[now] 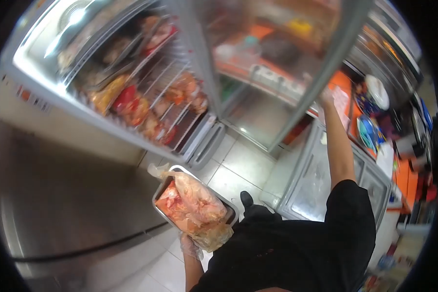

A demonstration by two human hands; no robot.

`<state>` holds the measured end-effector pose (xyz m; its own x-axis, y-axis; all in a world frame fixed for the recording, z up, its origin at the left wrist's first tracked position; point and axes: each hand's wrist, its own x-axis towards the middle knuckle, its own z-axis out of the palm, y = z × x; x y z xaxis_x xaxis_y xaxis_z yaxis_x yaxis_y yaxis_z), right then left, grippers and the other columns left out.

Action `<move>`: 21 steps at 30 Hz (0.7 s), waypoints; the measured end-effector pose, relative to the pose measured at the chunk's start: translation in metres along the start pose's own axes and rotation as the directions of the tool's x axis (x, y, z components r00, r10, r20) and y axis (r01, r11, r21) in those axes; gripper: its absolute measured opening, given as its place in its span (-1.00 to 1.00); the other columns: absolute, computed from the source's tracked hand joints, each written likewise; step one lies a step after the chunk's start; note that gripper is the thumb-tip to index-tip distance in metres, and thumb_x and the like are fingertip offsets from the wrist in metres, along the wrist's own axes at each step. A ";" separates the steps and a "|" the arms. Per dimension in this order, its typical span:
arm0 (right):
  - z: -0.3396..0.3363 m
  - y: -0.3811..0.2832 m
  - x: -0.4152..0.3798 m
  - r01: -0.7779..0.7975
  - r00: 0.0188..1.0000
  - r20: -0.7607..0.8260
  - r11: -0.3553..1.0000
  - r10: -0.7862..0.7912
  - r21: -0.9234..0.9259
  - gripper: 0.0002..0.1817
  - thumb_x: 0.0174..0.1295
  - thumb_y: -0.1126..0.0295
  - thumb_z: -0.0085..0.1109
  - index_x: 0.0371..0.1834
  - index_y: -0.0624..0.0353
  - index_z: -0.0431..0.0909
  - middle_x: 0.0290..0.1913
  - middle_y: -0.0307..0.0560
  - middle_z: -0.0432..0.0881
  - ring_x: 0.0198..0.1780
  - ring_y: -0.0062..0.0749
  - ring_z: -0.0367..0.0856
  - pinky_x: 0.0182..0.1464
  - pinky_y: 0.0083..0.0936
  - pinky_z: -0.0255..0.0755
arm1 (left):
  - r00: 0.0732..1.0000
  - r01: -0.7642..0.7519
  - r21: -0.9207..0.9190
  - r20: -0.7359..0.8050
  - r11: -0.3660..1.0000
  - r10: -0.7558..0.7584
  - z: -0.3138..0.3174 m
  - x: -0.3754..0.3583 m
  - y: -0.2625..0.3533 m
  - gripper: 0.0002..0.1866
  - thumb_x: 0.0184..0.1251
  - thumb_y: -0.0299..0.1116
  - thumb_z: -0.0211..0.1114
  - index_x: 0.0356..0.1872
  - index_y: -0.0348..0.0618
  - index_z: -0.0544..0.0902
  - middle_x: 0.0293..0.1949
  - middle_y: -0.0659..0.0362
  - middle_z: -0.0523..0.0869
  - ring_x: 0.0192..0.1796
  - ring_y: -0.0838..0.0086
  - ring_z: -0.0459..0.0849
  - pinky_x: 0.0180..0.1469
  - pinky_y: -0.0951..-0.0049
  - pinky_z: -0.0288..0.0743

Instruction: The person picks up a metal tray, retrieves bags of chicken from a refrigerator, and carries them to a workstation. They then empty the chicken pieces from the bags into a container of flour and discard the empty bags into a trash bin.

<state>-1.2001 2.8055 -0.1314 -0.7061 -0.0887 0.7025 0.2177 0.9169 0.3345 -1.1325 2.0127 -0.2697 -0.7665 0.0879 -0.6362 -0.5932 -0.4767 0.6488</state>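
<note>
My left hand (191, 246), in a clear plastic glove, holds a metal tray (159, 191) from its near end, low in front of my body. In the tray lies raw meat in clear plastic bags (194, 202), with one bag end hanging over the rim. My right arm stretches forward, and my right hand (326, 97) is at the frame edge of a glass fridge door (297, 97), its fingers partly hidden. The door stands swung out from the upright display fridge (39, 63), where several bags of meat (131, 109) rest on wire racks (168, 80).
A grey-lidded chest freezer (301, 194) stands to my right. Behind it an orange counter (405, 182) carries bowls, a white plate (376, 91) and other kitchenware. A stainless steel surface (73, 194) fills the left side. White floor tiles (236, 177) lie below.
</note>
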 end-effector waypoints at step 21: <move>-0.110 -0.446 0.118 -0.804 0.560 0.823 -0.305 -0.099 0.510 -0.73 0.39 0.16 0.18 -0.12 0.14 0.63 -0.10 -0.11 0.65 -0.29 -0.43 0.58 -0.23 -0.50 0.44 | 0.828 -0.235 -0.210 -0.554 0.949 0.082 -0.072 -0.268 -0.171 -0.55 0.30 -0.29 0.12 0.11 -0.42 0.55 -0.08 -0.04 0.73 -0.09 0.16 0.76 -0.07 0.23 0.70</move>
<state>-1.3065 2.3437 -0.1288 -0.9712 0.1794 -0.1569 0.1576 -0.0100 -0.9874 -0.8080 2.0082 -0.2405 -0.5471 -0.4513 -0.7050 -0.3317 -0.6563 0.6776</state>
